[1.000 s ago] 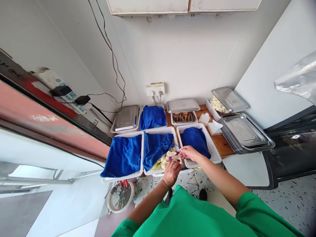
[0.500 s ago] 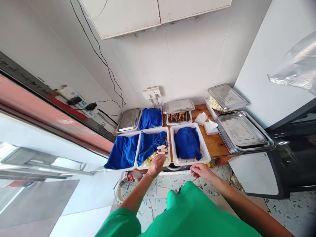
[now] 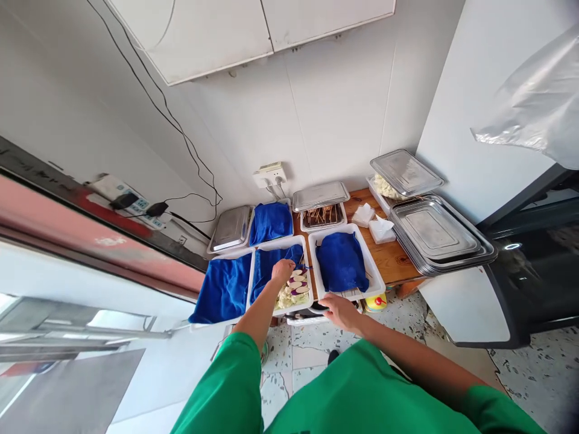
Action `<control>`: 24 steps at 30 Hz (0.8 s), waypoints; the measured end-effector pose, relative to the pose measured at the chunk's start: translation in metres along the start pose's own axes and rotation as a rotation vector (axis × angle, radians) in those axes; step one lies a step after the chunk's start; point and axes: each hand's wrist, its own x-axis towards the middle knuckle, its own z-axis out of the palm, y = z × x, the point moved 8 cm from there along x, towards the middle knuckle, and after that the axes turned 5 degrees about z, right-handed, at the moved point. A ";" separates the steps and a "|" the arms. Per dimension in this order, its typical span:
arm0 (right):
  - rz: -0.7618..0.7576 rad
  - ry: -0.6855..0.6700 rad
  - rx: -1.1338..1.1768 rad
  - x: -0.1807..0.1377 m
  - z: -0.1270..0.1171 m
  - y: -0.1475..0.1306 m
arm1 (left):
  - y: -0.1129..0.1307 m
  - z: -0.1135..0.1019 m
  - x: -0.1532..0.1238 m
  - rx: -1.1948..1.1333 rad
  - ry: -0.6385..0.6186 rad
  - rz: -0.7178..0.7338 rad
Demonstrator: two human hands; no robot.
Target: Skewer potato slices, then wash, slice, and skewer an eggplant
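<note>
My left hand [image 3: 283, 270] reaches into the middle white tray [image 3: 306, 300], its fingers closed on the edge of the blue cloth [image 3: 266, 272] that half covers it. Purple-edged eggplant slices [image 3: 297, 282] and pale chopped vegetables [image 3: 286, 298] lie uncovered beside the hand. My right hand [image 3: 337, 311] is lower, at the front rim of the right white tray [image 3: 377, 282], fingers curled; what they hold is hidden. A folded blue cloth [image 3: 341, 268] lies in that tray.
A third tray under blue cloth [image 3: 224, 288] sits left. Behind are a lidded steel tray [image 3: 230, 226], a steel tray of skewers [image 3: 323, 216] and tissues [image 3: 379, 229]. Stacked steel trays [image 3: 434, 232] fill the wooden table's [image 3: 395, 260] right end. A black appliance [image 3: 534, 265] stands right.
My left hand moved farther into the middle tray, onto the cloth's edge. My right hand came up from below to the right tray's front rim. The camera tilted up.
</note>
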 end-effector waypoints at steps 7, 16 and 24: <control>0.049 0.089 -0.320 0.072 0.030 -0.029 | -0.015 -0.002 0.014 -0.056 -0.099 0.120; -0.050 0.090 -0.562 0.091 0.028 -0.040 | -0.018 -0.033 0.041 -0.211 0.059 0.244; -0.036 0.120 -0.590 0.117 0.023 -0.050 | 0.022 -0.043 0.000 -0.462 -0.050 0.693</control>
